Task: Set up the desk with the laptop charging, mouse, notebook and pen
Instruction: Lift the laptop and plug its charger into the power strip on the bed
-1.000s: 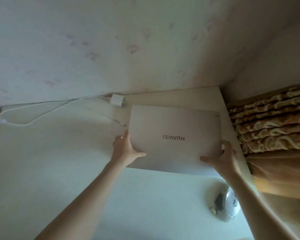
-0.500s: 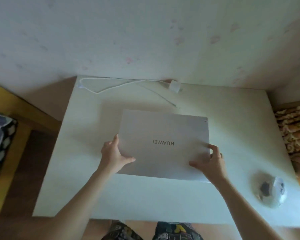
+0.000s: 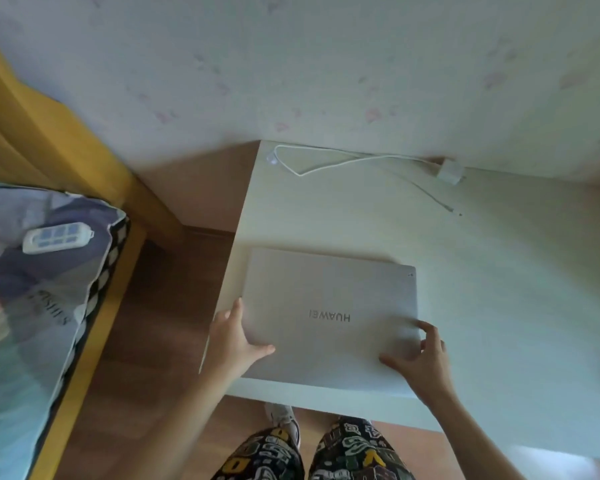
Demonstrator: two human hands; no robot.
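White table (image 3: 499, 306), closed laptop (image 3: 329, 317) at near left corner, long side along near edge, left hand (image 3: 234, 337) and right hand (image 3: 421, 358) fingers clamped on its ends; charger plug (image 3: 456, 212) beyond, nearer right hand.

Counter (image 3: 499, 306) right side cut off by frame edge, blurred there. Left hand (image 3: 234, 337) fingers hidden under laptop (image 3: 329, 317). Cable (image 3: 343, 161) plug tip too small.

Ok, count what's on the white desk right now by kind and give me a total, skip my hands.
Closed silver laptops: 1
White charger bricks: 1
White charging cables: 1
Mice, notebooks, pens: 0 in view
Total: 3 on the white desk. The desk's right edge is blurred and cut off, so anything there can't be counted.
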